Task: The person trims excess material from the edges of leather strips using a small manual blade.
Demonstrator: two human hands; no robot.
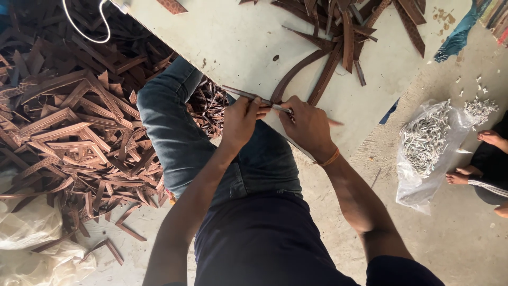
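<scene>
At near edge of pale board (pixel 233 37), left hand (pixel 241 121) and right hand (pixel 307 127) close together, both clamped on thin brown strip (pixel 248 95), strip pile (pixel 74 132) on floor left, bag of small metal parts (pixel 426 143) right.

Both bare arms reach forward from the torso and converge, so the two hands meet almost knuckle to knuckle. The left hand (pixel 241 121) is curled into a closed grip, fingers folded down and the thumb pressed along the top, wrist straight with the forearm. Just beside that grip, the right hand (pixel 307 127) is also closed, knuckles up, its forefinger stretched out past the grip to the far side. The right wrist bends slightly inward, and the elbow juts outward.
</scene>
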